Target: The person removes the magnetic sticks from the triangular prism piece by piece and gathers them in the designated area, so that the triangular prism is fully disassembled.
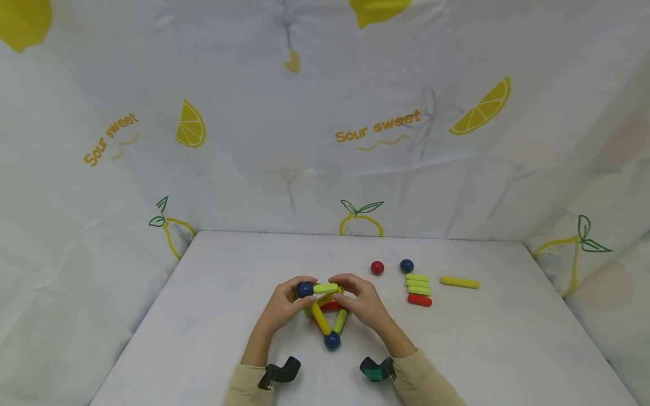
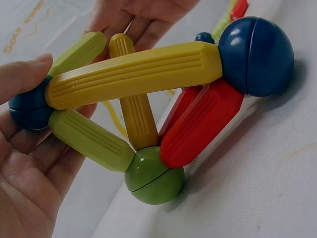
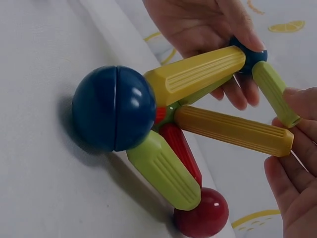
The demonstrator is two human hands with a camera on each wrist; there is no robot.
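While your left hand clamps thumb and fingers on the upper blue ball, your right hand pinches the lime rod near its free end, fingers also touching a yellow rod. Rod-and-ball frame between your hands, on white table. Right of it, loose: red ball, second blue ball, more rods.

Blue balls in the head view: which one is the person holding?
The blue ball gripped by the left hand; neither hand holds the near ball joined to sticks or the far ball beside a red one.
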